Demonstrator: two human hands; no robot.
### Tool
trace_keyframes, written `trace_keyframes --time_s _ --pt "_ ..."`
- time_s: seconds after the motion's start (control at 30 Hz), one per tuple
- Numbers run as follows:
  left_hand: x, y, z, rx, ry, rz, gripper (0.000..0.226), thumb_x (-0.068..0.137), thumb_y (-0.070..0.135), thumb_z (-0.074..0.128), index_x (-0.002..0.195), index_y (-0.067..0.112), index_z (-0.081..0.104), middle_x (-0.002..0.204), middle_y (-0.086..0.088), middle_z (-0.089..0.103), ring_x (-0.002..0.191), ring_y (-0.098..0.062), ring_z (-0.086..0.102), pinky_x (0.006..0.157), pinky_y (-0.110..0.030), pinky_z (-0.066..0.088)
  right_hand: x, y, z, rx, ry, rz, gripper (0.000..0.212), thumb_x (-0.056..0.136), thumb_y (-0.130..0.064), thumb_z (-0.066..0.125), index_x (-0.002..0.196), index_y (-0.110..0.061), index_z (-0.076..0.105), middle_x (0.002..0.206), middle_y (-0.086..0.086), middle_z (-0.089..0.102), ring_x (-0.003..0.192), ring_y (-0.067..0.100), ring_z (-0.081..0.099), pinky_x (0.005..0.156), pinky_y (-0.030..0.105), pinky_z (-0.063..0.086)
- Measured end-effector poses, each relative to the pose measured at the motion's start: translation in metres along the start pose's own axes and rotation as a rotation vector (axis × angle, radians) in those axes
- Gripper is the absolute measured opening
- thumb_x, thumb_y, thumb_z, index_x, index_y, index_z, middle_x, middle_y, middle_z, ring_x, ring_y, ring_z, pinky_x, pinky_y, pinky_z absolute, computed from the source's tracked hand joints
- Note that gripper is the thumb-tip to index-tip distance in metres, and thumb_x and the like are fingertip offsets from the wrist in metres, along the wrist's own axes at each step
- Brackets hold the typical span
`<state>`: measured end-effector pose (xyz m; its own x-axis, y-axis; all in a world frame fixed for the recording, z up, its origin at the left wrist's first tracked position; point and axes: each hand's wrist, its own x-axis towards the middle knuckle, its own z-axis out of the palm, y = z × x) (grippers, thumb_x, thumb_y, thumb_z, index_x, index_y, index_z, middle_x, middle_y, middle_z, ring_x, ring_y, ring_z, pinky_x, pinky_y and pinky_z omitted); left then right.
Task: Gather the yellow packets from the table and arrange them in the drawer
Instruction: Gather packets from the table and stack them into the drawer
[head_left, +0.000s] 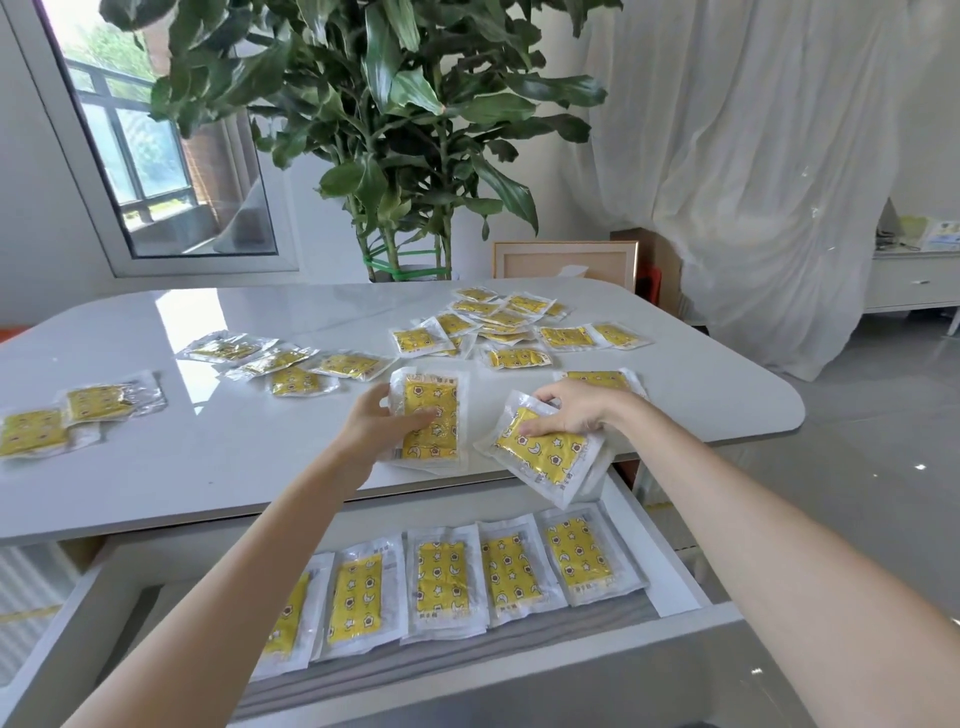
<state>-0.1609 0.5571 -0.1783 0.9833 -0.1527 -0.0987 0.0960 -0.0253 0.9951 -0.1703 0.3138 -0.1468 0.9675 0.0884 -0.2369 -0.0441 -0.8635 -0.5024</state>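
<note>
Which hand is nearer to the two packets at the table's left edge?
Left. The left hand is to the right of the two packets; the right hand is farther right.

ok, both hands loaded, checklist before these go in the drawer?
1. Drawer open under the table edge: ok.
2. Left hand grips the left stack, thumb across its face: ok.
3. Right hand grips the right stack, tilted and overhanging the table edge: ok.
4. Free slot in the drawer: the row of packets fills the visible width, and the left arm hides the left end: cannot tell.
5. Table fully gathered: not ok, loose packets lie scattered on it.
</note>
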Motion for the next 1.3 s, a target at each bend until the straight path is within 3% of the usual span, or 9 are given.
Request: trace_keyframes --time_s 0.1,0.23,0.4,0.53,0.8,0.87,1.07,1.2,1.3 --pt "-0.012 0.003 -0.004 -0.012 -0.001 0.000 0.045 0.079 0.006 0.072 0.120 0.007 0.052 0.110 -0.016 0.066 0.085 -0.026 0.067 0.064 -0.028 0.060 -0.007 0.002 0.008 0.171 0.045 -0.049 0.021 0.084 -0.038 0.070 0.088 -0.023 0.057 0.099 -0.009 0.056 0.105 0.017 0.050 0.073 0.019 0.041" --pt "-0.032 0.000 -0.018 0.008 -0.048 -0.007 0.032 0.081 0.011 0.071 0.111 0.004 0.062 0.106 -0.014 0.071 0.084 -0.022 0.071 0.067 -0.029 0.061 -0.022 -0.004 0.026 0.423 0.070 -0.097 0.051 0.085 -0.035 0.069 0.125 -0.007 0.055 0.131 -0.004 0.053 0.119 0.013 0.051 0.105 0.030 0.040" --pt "-0.066 -0.012 -0.044 0.055 -0.137 -0.045 0.029 0.085 0.016 0.066 0.111 0.003 0.063 0.100 -0.010 0.074 0.086 -0.020 0.072 0.075 -0.026 0.059 -0.050 -0.011 0.057 0.536 -0.180 -0.113 0.012 0.089 -0.033 0.064 0.090 -0.021 0.061 0.087 -0.011 0.068 0.073 -0.003 0.064 0.063 0.010 0.049" --pt "-0.093 -0.023 -0.073 0.147 -0.252 -0.129 0.032 0.081 0.017 0.068 0.110 0.003 0.063 0.106 -0.014 0.072 0.094 -0.024 0.070 0.080 -0.029 0.059 -0.058 -0.020 0.084 0.554 -0.386 -0.059 0.043 0.078 -0.041 0.069 0.106 -0.010 0.059 0.098 0.006 0.068 0.074 0.011 0.067 0.064 0.022 0.055" --pt "-0.098 -0.060 -0.142 0.331 -0.166 -0.413 0.050 0.083 0.008 0.069 0.129 0.006 0.049 0.117 -0.013 0.067 0.101 -0.028 0.068 0.079 -0.034 0.059 -0.035 -0.056 0.139 0.630 -0.471 0.133 0.010 0.096 -0.017 0.057 0.088 -0.010 0.058 0.076 0.004 0.071 0.060 0.012 0.069 0.061 0.030 0.059" --pt "-0.095 -0.071 -0.155 0.381 -0.087 -0.466 0.057 0.081 0.008 0.072 0.130 0.005 0.044 0.124 -0.010 0.061 0.107 -0.028 0.064 0.085 -0.035 0.056 -0.026 -0.069 0.151 0.646 -0.477 0.180 0.009 0.097 -0.012 0.054 0.094 -0.005 0.059 0.080 0.007 0.070 0.064 0.016 0.070 0.068 0.035 0.059" --pt "-0.082 -0.092 -0.173 0.217 -0.004 -0.612 0.012 0.086 -0.010 0.058 0.096 -0.004 0.059 0.090 -0.015 0.070 0.081 -0.027 0.068 0.080 -0.038 0.056 0.009 -0.106 0.198 0.444 -0.390 0.260 0.027 0.098 -0.014 0.052 0.124 -0.006 0.048 0.126 0.014 0.057 0.104 0.029 0.060 0.092 0.045 0.049" --pt "-0.057 -0.101 -0.188 0.614 0.113 -0.586 0.037 0.084 0.005 0.066 0.118 -0.007 0.058 0.101 -0.014 0.059 0.092 -0.024 0.055 0.093 -0.034 0.047 0.029 -0.115 0.221 0.418 -0.306 0.323 0.051 0.102 -0.017 0.043 0.148 -0.002 0.027 0.156 0.015 0.023 0.141 0.031 0.028 0.112 0.042 0.026" --pt "-0.044 -0.106 -0.202 0.647 0.102 -0.653 0.038 0.085 0.003 0.065 0.120 -0.007 0.056 0.109 -0.011 0.059 0.099 -0.024 0.056 0.095 -0.029 0.045 0.042 -0.117 0.236 0.472 -0.268 0.324 0.048 0.102 -0.014 0.041 0.146 -0.001 0.028 0.157 0.012 0.023 0.144 0.028 0.023 0.115 0.038 0.022"
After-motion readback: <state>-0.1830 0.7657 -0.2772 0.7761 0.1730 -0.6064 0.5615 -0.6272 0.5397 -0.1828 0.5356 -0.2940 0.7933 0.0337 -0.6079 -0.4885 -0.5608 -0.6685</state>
